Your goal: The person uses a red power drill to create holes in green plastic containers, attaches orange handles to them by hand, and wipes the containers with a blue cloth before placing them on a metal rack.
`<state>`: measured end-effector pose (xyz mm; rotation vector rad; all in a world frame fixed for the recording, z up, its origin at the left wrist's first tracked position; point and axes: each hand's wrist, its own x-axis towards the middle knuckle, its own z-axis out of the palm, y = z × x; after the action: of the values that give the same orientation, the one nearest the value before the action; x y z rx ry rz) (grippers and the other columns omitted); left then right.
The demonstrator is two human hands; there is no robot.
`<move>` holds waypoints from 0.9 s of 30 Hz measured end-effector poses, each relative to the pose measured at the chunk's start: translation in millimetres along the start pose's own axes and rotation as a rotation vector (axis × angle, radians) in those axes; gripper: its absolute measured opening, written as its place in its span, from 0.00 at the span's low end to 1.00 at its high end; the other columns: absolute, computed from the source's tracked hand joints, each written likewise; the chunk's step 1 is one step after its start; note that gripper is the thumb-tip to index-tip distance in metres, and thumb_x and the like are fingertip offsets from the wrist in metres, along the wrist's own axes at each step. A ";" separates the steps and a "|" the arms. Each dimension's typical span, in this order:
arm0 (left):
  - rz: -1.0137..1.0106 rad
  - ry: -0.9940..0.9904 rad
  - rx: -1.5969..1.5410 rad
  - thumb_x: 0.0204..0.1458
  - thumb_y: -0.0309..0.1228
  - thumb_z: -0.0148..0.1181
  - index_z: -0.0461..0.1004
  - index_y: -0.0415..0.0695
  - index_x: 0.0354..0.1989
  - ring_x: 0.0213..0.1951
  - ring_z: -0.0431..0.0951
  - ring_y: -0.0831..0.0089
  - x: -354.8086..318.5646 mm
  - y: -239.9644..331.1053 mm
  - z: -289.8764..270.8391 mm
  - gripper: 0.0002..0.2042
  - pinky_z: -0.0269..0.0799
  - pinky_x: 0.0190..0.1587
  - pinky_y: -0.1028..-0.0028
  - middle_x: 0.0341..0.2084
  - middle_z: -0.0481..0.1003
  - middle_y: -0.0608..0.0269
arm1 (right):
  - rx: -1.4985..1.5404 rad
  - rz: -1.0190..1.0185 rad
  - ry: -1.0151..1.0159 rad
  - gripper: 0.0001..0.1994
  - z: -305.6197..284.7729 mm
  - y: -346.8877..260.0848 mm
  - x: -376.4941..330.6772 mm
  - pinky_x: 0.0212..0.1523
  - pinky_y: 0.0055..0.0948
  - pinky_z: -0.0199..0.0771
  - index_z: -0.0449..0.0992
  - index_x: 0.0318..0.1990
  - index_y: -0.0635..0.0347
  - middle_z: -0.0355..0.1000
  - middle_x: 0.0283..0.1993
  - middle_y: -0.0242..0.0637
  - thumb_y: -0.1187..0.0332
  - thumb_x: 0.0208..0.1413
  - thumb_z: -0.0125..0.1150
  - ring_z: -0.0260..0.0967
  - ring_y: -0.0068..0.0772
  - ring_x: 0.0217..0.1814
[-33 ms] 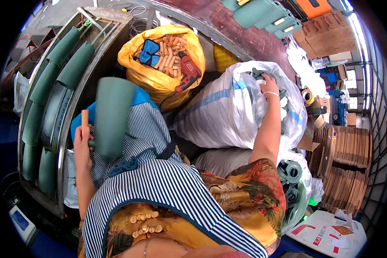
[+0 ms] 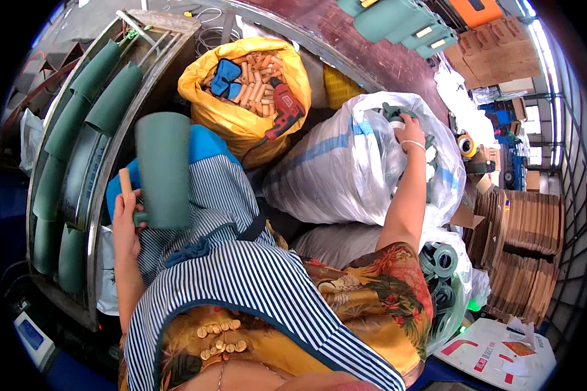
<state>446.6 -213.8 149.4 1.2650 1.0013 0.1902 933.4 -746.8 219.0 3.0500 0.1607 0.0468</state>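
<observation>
The left hand [image 2: 127, 218] is closed around a green cup-shaped part [image 2: 163, 168] and a short wooden stick [image 2: 125, 180]. The thumb and fingers wrap the part's near end, and the part stands up tall, a bit tilted, in front of the striped apron [image 2: 241, 260]. The left arm is bent and comes up from the near edge on the left side.

The right arm reaches far out, almost straight. The right hand [image 2: 407, 130] is down in the mouth of a big white sack [image 2: 346, 169], with a thin white band on the wrist. Its fingers are curled on green parts [image 2: 392, 112] inside the sack, but I cannot tell if they really grip one.

Left of the left hand is a metal rack [image 2: 104, 163] with more green parts lined up on it. Far from the apron sits a yellow sack [image 2: 241, 124] full of wooden pegs [image 2: 254, 78], with a red drill [image 2: 284, 104] and a blue glove [image 2: 225, 77] on top. Near the right elbow a second sack [image 2: 447, 287] holds green rings. Flat brown cardboard [image 2: 518, 228] is stacked on the right.
</observation>
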 end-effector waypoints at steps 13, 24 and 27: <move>-0.403 -0.185 -1.263 0.62 0.34 0.54 0.69 0.35 0.42 0.53 0.73 0.57 -25.0 35.6 44.2 0.12 0.71 0.61 0.62 0.47 0.71 0.49 | 0.868 -0.854 0.490 0.25 -75.3 -339.5 -238.0 0.29 0.21 0.69 0.72 0.48 0.60 0.69 0.43 0.34 0.67 0.42 0.77 0.68 0.24 0.35; -0.351 -0.253 -1.344 0.63 0.34 0.53 0.65 0.35 0.51 0.54 0.72 0.59 -32.2 35.8 23.3 0.16 0.73 0.60 0.62 0.51 0.68 0.48 | 0.401 -1.476 0.408 0.28 -81.2 -404.5 -243.6 0.38 0.33 0.78 0.64 0.46 0.59 0.63 0.65 0.48 0.56 0.44 0.74 0.72 0.48 0.54; -0.306 -0.242 -1.311 0.63 0.35 0.54 0.65 0.35 0.50 0.56 0.71 0.57 -35.0 38.1 25.5 0.16 0.72 0.61 0.64 0.52 0.67 0.47 | 0.326 -1.614 0.377 0.30 -90.4 -410.3 -230.7 0.37 0.31 0.78 0.63 0.51 0.60 0.65 0.65 0.45 0.61 0.42 0.74 0.74 0.47 0.51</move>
<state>459.1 -240.3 199.1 -0.0653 0.6091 0.3603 658.5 -357.2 266.8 2.1312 2.5655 0.4670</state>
